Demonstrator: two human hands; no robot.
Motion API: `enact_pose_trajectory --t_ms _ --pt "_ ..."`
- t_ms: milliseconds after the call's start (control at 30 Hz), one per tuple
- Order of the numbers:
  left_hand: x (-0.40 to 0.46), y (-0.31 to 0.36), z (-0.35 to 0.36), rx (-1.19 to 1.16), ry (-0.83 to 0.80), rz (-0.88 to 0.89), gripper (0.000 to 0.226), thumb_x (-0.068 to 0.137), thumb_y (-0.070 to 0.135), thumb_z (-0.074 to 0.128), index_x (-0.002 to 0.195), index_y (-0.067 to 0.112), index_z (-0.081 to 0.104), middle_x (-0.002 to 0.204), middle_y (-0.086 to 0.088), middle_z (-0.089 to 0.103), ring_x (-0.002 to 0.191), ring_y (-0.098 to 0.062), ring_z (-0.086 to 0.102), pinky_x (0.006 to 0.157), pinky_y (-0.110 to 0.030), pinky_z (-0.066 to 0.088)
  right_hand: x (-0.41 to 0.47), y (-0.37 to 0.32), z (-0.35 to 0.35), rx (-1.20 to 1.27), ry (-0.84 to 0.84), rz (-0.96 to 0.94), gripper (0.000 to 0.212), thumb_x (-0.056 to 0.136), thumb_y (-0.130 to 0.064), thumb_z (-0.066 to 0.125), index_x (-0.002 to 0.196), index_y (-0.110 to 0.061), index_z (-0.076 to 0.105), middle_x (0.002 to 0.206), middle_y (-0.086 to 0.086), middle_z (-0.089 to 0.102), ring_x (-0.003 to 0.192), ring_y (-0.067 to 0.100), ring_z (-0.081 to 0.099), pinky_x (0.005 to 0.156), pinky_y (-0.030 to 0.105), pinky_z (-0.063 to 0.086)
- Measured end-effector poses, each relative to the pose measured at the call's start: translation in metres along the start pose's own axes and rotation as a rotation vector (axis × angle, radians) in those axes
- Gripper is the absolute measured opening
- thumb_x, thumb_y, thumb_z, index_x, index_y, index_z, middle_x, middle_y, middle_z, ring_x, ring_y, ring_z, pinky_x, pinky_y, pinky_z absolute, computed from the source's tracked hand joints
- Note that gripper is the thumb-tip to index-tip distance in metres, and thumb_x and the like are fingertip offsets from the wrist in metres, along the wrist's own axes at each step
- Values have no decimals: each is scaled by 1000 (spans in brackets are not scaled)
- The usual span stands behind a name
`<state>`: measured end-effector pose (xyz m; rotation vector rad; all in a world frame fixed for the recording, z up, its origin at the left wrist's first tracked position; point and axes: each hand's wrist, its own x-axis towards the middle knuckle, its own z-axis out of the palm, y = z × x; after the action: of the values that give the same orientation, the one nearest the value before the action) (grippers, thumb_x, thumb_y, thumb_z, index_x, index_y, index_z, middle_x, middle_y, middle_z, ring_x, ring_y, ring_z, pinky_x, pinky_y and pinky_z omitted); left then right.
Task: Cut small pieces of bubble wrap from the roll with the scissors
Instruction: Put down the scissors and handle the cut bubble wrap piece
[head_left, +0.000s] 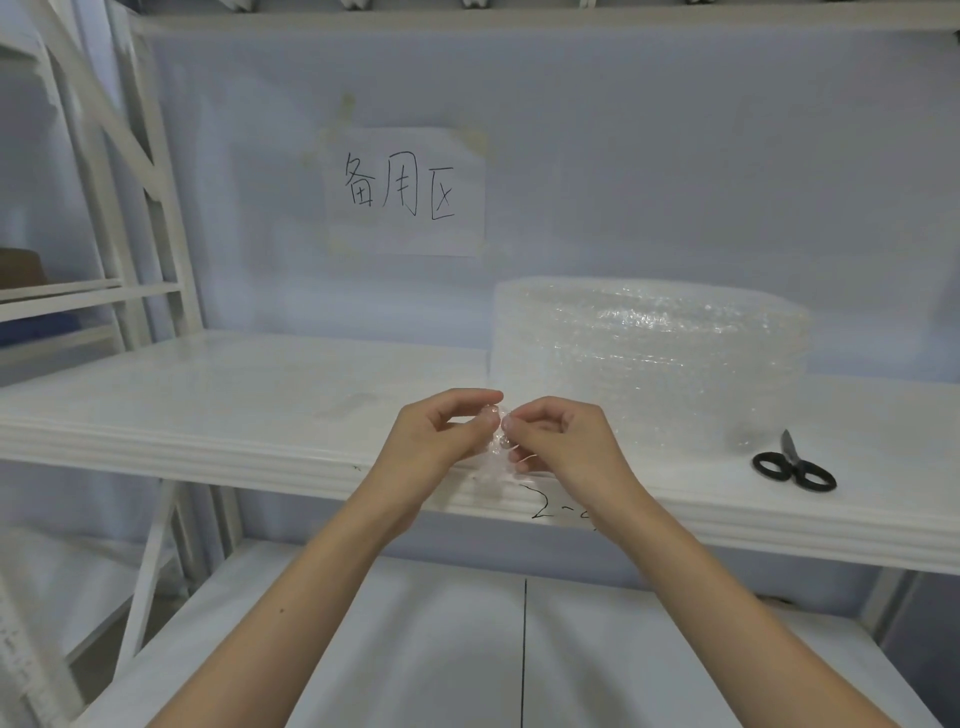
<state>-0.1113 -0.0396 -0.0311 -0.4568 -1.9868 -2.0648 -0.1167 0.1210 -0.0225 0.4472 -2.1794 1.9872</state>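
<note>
Two bare forearms reach forward from the bottom of the view toward the front edge of a white shelf (208, 415). The left hand (436, 431) and the right hand (566, 441) meet at the middle, fingertips almost touching. Both are curled narrow, each pinching the top of the same small piece of bubble wrap (496, 462) between thumb and forefinger. The clear piece hangs down between the two hands, just over the shelf's front lip, and is hard to make out against the white.

Just beyond the right hand, standing upright on the shelf, is the roll of bubble wrap (649, 358), a broad, pale, translucent cylinder. Its near side comes close to the knuckles of the right hand (whether the small piece is still joined to the roll cannot be told).

Well off to the right of the right hand, the scissors (792, 465) lie flat on the shelf, apart from both hands and just beside the foot of the roll. They have black loop handles toward the viewer and short dark blades pointing away; the blades look closed.

Above and behind the hands, a white paper sign (405, 192) with three handwritten black characters is taped to the pale back wall. On the shelf lip just under the right wrist is a handwritten mark (561, 506), partly hidden by the arm. Below the arms runs a lower shelf (415, 649). Far to the left of the left hand stands a white metal rack (130, 208).
</note>
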Motion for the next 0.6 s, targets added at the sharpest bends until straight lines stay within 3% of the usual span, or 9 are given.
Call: enact_pose_trajectory --t_ms 267,367,467,600 --pt "1 -5 1 14 35 -7 20 88 15 70 106 23 75 96 3 73 81 -4 68 74 -18 52 -3 -3 0 36 -5 22 19 91 -18 64 94 -1 71 77 11 69 63 19 63 71 43 59" --pt "0 -5 0 27 1 -5 23 88 11 70 110 19 74 92 7 73 83 -4 68 73 -18 52 0 -5 -1 45 -17 -4 21 90 -23 66 96 -4 72 87 14 73 67 17 64 66 34 59" --pt "0 -5 -1 9 -6 -2 24 87 9 70 109 18 73 84 11 74 78 -3 68 71 -17 52 5 -8 -1 15 -30 -17 13 88 -15 68 92 -4 73 80 8 70 66 14 64 63 26 57" --pt "0 -7 -6 -11 19 -32 26 85 11 73 108 23 72 94 6 72 79 -6 68 74 -20 53 13 -8 1 29 -25 8 8 86 -5 66 86 -1 73 73 6 66 65 15 60 63 24 56"
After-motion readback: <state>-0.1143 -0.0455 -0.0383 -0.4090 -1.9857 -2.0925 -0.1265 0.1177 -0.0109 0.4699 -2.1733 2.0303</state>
